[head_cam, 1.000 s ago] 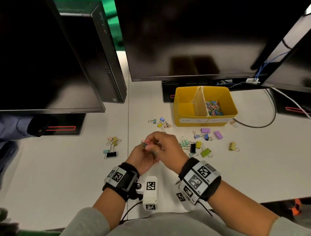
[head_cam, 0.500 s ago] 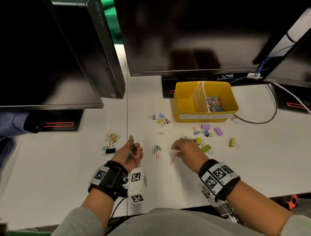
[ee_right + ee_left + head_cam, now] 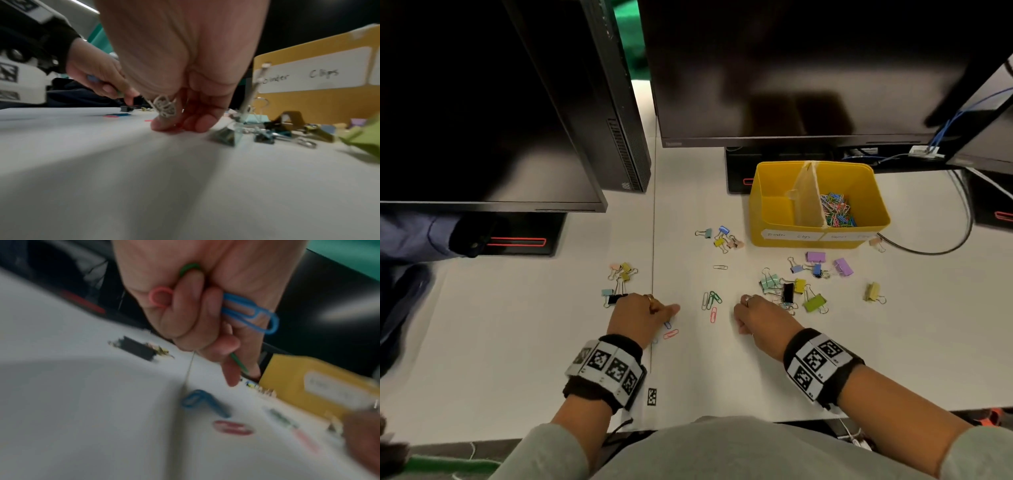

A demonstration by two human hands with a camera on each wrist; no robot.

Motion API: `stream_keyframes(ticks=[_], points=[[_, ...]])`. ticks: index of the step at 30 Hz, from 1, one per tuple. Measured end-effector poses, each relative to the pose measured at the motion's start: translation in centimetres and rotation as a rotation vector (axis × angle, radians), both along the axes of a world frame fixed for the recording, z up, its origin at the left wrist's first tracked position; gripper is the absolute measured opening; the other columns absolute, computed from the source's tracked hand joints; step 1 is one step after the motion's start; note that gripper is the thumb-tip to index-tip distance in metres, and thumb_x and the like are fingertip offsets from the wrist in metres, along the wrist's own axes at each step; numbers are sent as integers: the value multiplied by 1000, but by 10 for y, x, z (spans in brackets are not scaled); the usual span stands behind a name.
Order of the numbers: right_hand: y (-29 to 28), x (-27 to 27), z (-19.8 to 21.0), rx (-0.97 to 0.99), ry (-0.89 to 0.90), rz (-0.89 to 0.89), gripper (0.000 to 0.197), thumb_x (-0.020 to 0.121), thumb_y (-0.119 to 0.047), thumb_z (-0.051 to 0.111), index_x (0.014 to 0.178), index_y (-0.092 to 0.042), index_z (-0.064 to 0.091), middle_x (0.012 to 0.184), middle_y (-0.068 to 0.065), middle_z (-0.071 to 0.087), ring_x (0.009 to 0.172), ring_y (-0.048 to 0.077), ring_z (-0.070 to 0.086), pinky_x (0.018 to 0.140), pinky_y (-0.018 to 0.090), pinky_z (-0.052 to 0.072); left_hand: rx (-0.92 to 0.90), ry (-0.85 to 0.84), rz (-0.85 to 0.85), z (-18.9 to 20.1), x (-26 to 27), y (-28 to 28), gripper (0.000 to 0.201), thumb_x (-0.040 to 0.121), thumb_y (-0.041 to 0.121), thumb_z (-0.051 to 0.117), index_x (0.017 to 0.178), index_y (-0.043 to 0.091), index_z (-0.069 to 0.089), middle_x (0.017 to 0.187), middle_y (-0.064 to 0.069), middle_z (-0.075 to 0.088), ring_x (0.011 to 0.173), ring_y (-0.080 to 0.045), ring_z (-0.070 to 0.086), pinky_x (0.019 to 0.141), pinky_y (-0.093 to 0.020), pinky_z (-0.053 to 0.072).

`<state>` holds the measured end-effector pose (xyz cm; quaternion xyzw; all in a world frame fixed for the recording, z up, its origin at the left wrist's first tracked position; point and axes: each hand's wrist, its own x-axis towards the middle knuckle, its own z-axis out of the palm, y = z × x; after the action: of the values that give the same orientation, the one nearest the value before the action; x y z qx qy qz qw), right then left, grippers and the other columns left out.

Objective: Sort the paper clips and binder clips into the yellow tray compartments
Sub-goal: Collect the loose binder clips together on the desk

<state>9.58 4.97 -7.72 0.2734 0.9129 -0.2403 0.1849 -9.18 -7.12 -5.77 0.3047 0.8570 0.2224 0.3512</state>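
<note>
While coloured wire paper clips fill the yellow plastic tray's right compartment, its left sits empty; the left hand clutches several clips, the right hand's fingertips press the white desk, pastel binder clips remain scattered

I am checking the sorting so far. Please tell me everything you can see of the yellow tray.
The yellow tray looks like glossy plastic, a deep open box with rounded corners, upright on the white desk before the monitor. A pale divider splits it in two. The right compartment holds coloured paper clips; the left appears empty. Two white handwritten labels sit on its front, the left one reading "Binder Clips". Neither hand touches it.
</note>
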Motion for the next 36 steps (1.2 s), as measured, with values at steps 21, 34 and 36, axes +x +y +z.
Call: stream_keyframes(ticks=[21, 34, 36], points=[[-2, -68, -7, -84, 226, -160, 22, 81, 5, 56, 103, 1, 56, 109, 21, 53, 100, 35, 54, 87, 43, 51, -265, 288, -311, -10, 4, 18, 32, 90, 33, 60, 110, 9, 67, 112, -10, 69, 106, -23, 63, 89, -32, 51], [-6, -66, -5, 214, 12, 14, 37, 86, 11, 37, 122, 1, 38, 127, 22, 45, 118, 33, 43, 94, 35, 40, -370, 406, -585, -20, 8, 24, 30, 102, 13, 31, 121, -1, 50, 125, -15, 59, 114, -26, 58, 92, -29, 44], [-4, -62, -2, 210, 2, 7, 38, 86, 13, 35, 122, 1, 38, 125, 22, 47, 117, 32, 44, 91, 35, 42, -381, 450, -639, -20, 9, 24, 30, 102, 10, 29, 124, 1, 48, 128, -14, 57, 117, -25, 56, 93, -27, 43]])
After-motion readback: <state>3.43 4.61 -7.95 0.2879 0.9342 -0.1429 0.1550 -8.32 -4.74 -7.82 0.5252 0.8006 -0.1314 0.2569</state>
